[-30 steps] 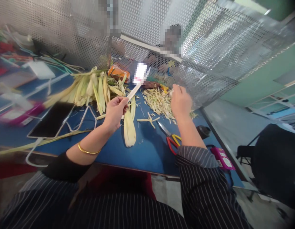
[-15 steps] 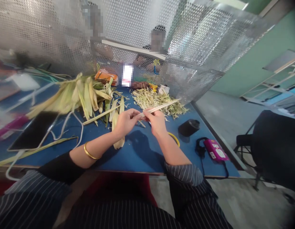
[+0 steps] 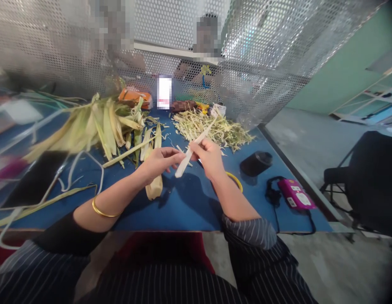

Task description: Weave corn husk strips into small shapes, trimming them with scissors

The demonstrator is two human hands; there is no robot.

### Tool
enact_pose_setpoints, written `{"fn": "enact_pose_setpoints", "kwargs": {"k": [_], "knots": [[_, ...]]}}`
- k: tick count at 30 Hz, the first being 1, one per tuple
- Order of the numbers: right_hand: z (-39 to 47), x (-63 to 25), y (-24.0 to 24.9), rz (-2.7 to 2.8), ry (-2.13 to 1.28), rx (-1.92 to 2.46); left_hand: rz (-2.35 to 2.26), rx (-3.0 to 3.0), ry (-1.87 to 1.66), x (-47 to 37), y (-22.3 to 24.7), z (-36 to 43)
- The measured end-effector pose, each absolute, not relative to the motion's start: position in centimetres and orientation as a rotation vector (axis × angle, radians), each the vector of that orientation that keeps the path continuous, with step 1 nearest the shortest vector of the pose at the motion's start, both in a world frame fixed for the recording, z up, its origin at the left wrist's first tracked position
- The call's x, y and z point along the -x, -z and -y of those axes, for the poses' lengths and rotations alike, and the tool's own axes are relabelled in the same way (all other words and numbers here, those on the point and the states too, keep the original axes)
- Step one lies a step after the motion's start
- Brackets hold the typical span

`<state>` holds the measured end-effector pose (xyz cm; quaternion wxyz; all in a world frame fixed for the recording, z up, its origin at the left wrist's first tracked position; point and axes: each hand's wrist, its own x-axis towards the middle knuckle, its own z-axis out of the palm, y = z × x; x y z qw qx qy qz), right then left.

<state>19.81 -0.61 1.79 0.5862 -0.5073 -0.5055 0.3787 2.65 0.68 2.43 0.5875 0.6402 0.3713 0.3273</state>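
Note:
My right hand pinches a pale strip of dried corn husk between thumb and fingers. The strip slants from its wide lower end up past the hand to a thin tip. My left hand is at the strip's left edge, thumb and forefinger stretched toward it with a gap between them; whether the thumb tip touches it I cannot tell. Below the left hand lies a wide husk piece on the blue table. Something small and pale shows under my right hand, too little to name.
A pile of husks lies left, shredded strips behind the hands. Around them are a lit phone, a dark tablet, a black cylinder, a yellow ring and a purple pack. People sit behind the perforated screen.
The husk strip has turned steeper, its wide end now pointing down toward me. My left fingers have loosened from it and spread, while the right hand keeps its pinch. The view has shifted slightly.

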Motion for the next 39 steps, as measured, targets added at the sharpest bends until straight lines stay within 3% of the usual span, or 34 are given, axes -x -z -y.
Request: {"fn": "enact_pose_setpoints", "kwargs": {"k": [4,11,15,21,24,28,32,34,39], "knots": [[1.2,-19.0,-1.7,1.342,-0.893,1.19,-0.808,-1.519,-0.76,-2.8,-2.5,-0.3],[2.2,-17.7,-1.6,1.434,-1.229,1.223,-0.942,-1.243,-1.167,-2.7,-1.7,-1.0],[1.9,-17.9,-1.0,1.392,-1.0,1.262,-1.041,-1.311,-1.158,-2.4,-1.7,-1.0],[1.3,-19.1,-0.9,1.592,-0.736,1.444,-1.07,-2.163,-1.383,-2.0,-2.9,-0.3],[1.8,-18.9,-1.5,1.682,-0.743,1.429,-0.946,-2.337,-1.221,-1.7,-2.7,-0.9],[3.9,-20.4,-2.7,1.82,-0.593,1.59,-1.003,-2.185,-1.102,-1.4,-1.9,-1.8],[7.5,-24.6,-2.6,1.951,0.038,2.175,-1.035,-1.931,-1.127,-1.3,-1.6,-2.3],[9.1,-26.2,-1.7,2.024,0.045,2.372,-1.009,-1.795,-1.12,-1.4,-1.6,-2.5],[10.2,-27.3,0.3,2.068,0.147,2.337,-1.003,-1.704,-1.089,-2.4,-1.8,-3.3]]}}
